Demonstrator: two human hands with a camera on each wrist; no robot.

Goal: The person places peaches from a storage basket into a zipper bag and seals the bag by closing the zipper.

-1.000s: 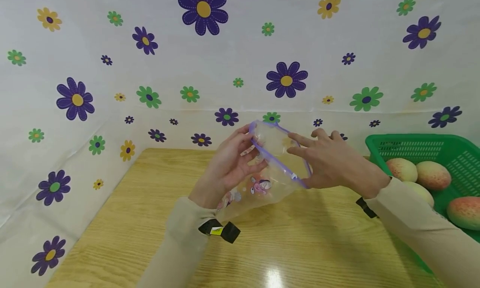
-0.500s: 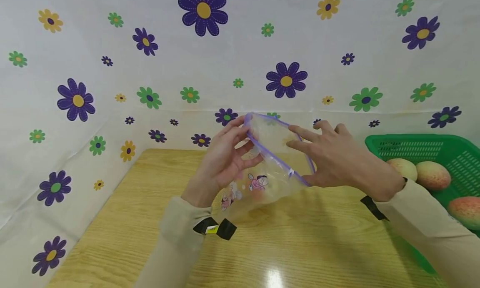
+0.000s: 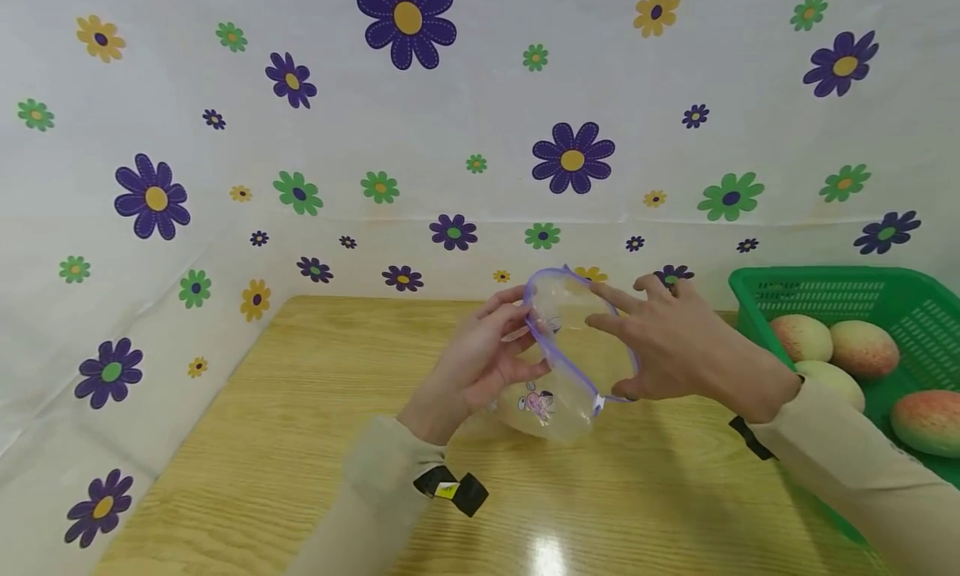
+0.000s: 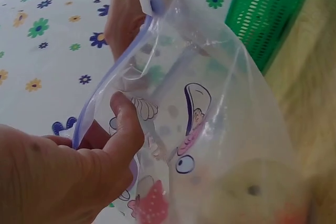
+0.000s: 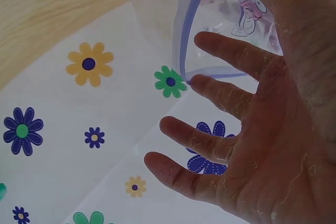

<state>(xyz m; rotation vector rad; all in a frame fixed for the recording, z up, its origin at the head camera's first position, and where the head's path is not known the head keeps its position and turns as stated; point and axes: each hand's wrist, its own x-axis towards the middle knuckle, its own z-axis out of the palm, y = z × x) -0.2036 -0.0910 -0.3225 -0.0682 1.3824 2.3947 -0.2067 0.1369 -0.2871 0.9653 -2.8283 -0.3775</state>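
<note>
A clear zip bag with cartoon prints and a purple-edged mouth gapes in the middle of the head view. Its left rim is pinched by my left hand, thumb against the plastic in the left wrist view. On the other side, my right hand holds the mouth apart with spread fingers; the right wrist view shows two fingertips at the purple edge. A white slider sits near the lower right corner of the mouth. Through the bag in the left wrist view shows a yellowish round shape.
A green plastic basket stands on the right, partly under my right forearm, with several yellow-red fruits inside. The wooden table meets a flower-printed white cloth at the back and left.
After rising slightly, the bag mouth has dropped and tilted, and now looks rounder. My left hand has moved right and down; my right hand has come down a little.
</note>
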